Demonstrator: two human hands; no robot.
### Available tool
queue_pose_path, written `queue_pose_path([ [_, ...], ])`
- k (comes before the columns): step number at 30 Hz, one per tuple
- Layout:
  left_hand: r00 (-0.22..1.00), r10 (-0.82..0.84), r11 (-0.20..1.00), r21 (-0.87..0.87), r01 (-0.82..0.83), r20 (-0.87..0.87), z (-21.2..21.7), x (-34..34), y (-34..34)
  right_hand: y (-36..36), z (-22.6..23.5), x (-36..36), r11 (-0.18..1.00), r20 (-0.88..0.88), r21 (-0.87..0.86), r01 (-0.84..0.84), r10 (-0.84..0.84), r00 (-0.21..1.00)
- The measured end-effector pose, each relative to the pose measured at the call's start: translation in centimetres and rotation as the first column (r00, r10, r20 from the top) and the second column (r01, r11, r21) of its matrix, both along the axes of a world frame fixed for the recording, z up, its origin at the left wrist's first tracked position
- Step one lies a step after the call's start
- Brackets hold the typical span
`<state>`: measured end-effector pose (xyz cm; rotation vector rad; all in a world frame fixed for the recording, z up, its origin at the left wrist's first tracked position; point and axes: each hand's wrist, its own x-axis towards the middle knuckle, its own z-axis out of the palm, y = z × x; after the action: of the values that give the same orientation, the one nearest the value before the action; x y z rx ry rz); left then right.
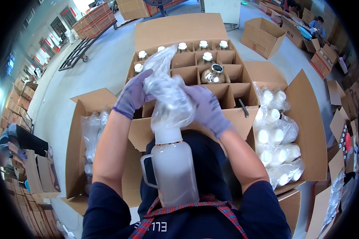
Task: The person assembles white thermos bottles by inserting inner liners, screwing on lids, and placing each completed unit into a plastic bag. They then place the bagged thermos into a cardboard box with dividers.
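A whitish jug [174, 171] with a side handle and a thin gold ring round its neck stands against my lap and apron. Crumpled over its top is a clear plastic bag [169, 97], its loose end rising toward the carton. My left hand [134, 93], in a lavender glove, is closed on the bag's left side. On the right side my gloved right hand [207, 106] grips the same bag; some of its fingers are hidden by the plastic. Just beyond both hands is a divided carton [183, 73] holding several silvery bottles with white caps and one uncapped silvery bottle [214, 74].
To the right, an open carton [307, 127] holds several bagged white parts. Another open carton [76, 151] at left has bagged pieces. A dark slim tool [243, 107] rests in the divided carton's near right corner. Farther off are a cart [81, 51] and an open box [263, 38].
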<state>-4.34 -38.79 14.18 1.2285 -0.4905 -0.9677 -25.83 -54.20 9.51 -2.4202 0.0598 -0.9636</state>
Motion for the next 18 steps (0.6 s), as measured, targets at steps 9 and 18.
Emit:
queue_pose_path([
  [9, 0.603, 0.166, 0.98, -0.06, -0.192, 0.78, -1.6, -7.8, 5.3, 2.3, 0.6, 5.6, 0.918, 0.189, 0.39, -0.077, 0.003, 0.982],
  [18, 0.819, 0.421, 0.904, -0.259, -0.341, 0.39, -5.1, -7.1, 6.6, 5.4, -0.5, 1.9, 0.667, 0.109, 0.737, -0.11, 0.043, 0.993],
])
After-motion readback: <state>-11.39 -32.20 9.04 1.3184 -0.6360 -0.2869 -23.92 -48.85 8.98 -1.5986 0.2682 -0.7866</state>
